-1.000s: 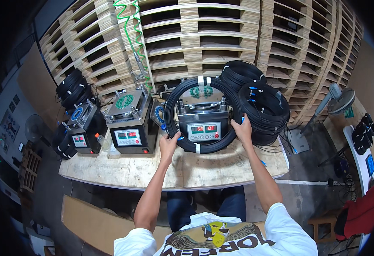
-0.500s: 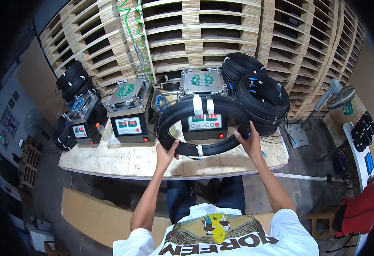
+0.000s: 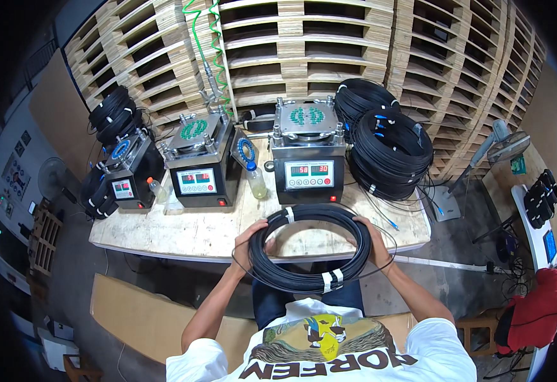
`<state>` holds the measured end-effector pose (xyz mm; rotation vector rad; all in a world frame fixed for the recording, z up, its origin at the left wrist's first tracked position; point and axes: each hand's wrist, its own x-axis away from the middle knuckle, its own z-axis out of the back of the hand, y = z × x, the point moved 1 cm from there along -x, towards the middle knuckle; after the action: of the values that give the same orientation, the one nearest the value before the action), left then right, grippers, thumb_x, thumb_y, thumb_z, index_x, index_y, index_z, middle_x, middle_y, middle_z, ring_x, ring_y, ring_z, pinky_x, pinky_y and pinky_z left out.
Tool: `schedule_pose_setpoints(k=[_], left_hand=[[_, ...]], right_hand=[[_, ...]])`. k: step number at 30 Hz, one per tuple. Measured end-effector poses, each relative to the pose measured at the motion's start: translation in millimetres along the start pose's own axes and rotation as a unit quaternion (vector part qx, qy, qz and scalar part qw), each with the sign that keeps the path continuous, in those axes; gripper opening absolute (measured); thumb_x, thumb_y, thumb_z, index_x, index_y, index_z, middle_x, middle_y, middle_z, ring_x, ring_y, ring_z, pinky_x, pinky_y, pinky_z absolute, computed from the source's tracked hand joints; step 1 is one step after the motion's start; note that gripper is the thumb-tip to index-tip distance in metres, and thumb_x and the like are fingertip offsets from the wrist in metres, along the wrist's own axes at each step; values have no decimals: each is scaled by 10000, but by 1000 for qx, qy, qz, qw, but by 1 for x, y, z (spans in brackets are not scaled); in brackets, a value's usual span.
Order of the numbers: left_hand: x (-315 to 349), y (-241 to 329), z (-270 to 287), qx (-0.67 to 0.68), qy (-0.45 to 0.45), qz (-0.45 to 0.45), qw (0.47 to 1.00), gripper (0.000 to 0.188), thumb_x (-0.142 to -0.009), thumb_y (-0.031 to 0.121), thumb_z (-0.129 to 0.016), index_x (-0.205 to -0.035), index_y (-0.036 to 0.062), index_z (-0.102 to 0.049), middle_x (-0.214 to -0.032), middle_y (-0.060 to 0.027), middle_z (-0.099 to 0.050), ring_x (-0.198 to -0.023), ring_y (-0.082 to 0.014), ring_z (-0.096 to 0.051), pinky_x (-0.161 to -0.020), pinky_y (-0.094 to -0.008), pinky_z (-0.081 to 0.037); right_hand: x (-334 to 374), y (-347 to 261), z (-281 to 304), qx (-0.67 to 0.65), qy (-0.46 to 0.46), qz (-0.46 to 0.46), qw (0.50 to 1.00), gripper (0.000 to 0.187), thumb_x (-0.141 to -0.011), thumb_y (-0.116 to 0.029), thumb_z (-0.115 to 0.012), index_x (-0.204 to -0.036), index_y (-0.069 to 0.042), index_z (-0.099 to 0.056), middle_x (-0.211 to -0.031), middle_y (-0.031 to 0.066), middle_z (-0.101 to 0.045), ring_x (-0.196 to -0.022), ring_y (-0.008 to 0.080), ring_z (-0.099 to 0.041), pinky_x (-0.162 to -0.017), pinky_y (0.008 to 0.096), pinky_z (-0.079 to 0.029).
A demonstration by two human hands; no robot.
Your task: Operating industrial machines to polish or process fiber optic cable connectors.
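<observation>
A coil of black cable (image 3: 310,281) is held between both hands in front of my body, over the table's near edge. White tape strips bind it at its far left and near side, and a few loose loops stand out left and right. My left hand (image 3: 245,245) grips its left side, the fingers partly hidden behind the cable. On the right side, my right hand (image 3: 374,242) is closed round the bundle. Beyond the coil stands a black machine (image 3: 308,172) with a metal top plate, green fittings and a lit red display.
Two similar machines (image 3: 202,184) (image 3: 129,184) stand to the left. A blue-capped bottle (image 3: 256,181) and an orange-capped bottle (image 3: 157,190) stand between them. Stacked black coils (image 3: 389,156) fill the table's right end. Wooden pallets (image 3: 310,38) rise behind the wooden tabletop (image 3: 189,232).
Both hands have brought the cable coil down and nearer to my body. Its double tape strip has gone from the far side to the near side. The machine's front and the blue-capped bottle are now uncovered.
</observation>
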<state>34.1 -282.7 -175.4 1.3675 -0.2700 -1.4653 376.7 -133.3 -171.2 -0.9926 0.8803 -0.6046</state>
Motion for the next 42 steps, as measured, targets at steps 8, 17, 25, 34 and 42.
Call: schedule_pose_setpoints(k=[8, 17, 25, 34, 42], left_hand=[[-2, -27, 21, -106, -206, -11, 973, 554, -777, 1, -754, -1310, 46, -610, -1394, -198, -575, -1278, -334, -581, -1078, -372, -457], [-12, -22, 27, -247, -365, -53, 896, 829, -725, 9, -730, -1488, 98, -416, -1589, -139, -346, -1297, -362, -542, -1012, -414, -527], [-33, -8, 41, -295, -481, -3, 826, 858, -791, -65, -594, -1561, 134, -272, -1654, -81, -196, -1293, -355, -537, -901, -425, -583], [-97, -25, 87, -187, -547, 57, 814, 582, -839, -65, -564, -1372, 165, -604, -1269, -132, -670, -959, -319, -704, -798, -404, -562], [-294, 22, 63, -95, -217, 99, 967, 271, -1003, 173, -575, -1186, -1, -673, -852, -79, -694, -718, -127, -644, -684, -304, -534]], right_hand=[[-8, 39, 14, 164, -121, 113, 972, 557, -791, 37, -693, -1320, -71, -557, -1130, 179, -649, -999, 311, -667, -847, 360, -533], [-21, 42, 33, 280, -276, 73, 916, 561, -806, 22, -642, -1334, -115, -510, -1029, 187, -602, -957, 396, -618, -839, 439, -496], [-35, 51, 46, 211, -297, 65, 929, 676, -836, 76, -519, -1475, -119, -414, -1042, 178, -622, -960, 364, -624, -844, 440, -498], [-79, 97, 181, 173, -532, -419, 715, 473, -912, -24, -536, -1385, -21, -559, -1053, 147, -720, -816, 187, -717, -718, 321, -575], [-286, -85, 184, 119, -365, -270, 883, 286, -1006, -206, -544, -998, 57, -658, -788, 139, -714, -589, 209, -702, -539, 305, -584]])
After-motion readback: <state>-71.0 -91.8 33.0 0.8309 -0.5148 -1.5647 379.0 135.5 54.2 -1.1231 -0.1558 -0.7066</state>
